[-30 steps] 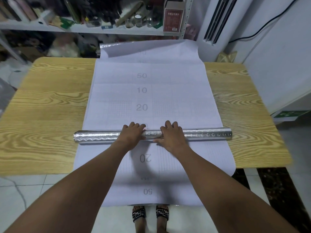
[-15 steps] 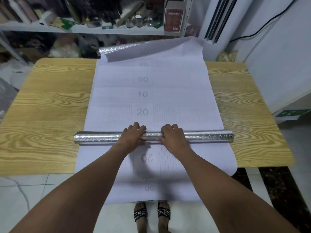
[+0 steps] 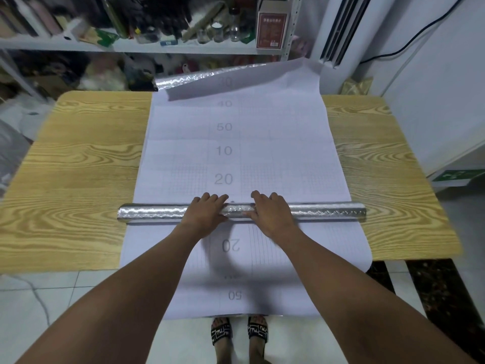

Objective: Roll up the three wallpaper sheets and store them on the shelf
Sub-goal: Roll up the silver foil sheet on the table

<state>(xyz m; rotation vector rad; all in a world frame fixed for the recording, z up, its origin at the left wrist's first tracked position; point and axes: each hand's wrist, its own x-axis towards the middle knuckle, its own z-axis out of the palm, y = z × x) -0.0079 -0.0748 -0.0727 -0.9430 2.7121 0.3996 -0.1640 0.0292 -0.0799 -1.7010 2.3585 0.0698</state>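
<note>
Roll [image 3: 157, 214]: silver, embossed, lying crosswise on the table [image 3: 78, 179], nearer your edge than the far one. Its left end sticks out past the paper over bare wood. Its right end sits about at the paper's right edge.

Left hand [image 3: 207, 212]: on top of the roll, just left of its middle. Palm down, fingers laid forward over the crest, thumb along the near side. The fingers are not wrapped round it; you are pressing, not gripping.

Right hand [image 3: 271, 214]: same pose just right of the middle, thumb pointing in toward the left hand. A short stretch of roll shows between the two hands.

Sheet [image 3: 275, 158]: white gridded backing up, stretching from the roll to the far edge, with 20, 10, 50, 40 printed up its centre. The far end lifts and curls back, showing the silver face underneath.

Paper also runs from under the roll toward you and hangs over the near edge, with 20 and 50 reading upside down. You cannot tell from here whether it is the same sheet or another.

Shelf [image 3: 131, 46]: behind the table, crowded with bottles, jars and a red box [image 3: 271, 26].

Your sandals [image 3: 238, 332] show on the tiles below the hanging paper.
</note>
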